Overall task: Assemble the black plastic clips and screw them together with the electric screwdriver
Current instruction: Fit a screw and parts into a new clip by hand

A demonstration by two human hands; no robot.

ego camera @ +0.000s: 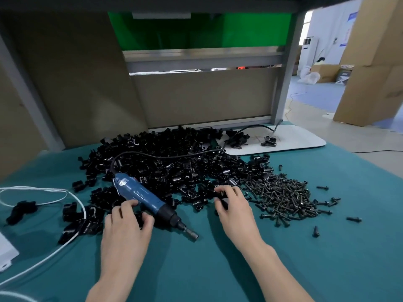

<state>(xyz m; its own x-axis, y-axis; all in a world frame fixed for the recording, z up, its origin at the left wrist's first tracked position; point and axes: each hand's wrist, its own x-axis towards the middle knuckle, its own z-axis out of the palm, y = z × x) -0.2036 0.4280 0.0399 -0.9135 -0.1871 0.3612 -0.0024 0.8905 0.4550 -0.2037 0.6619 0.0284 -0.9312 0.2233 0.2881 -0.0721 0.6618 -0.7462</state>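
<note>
With left grip, curls fingers and thumb round a black clip just beside the black nose of the electric screwdriver; with right grip, pinches a second clip between thumb and fingertips at the near edge of the pile. Under both, a counter covered in teal cloth. Across its middle and far side, a broad heap of black plastic clips, running up to the foot of a tan back panel. Right of that heap and touching it, a smaller mound of dark screws, with a few stray screws apart on the cloth. At the far right, a white board carrying a handful of clips. On the near left part of the heap, the electric screwdriver on its side, blue body, bit holder pointing near-right, black cord looping back over the clips. At far left, a white cord curving over the cloth, beside a black angled part.
</note>
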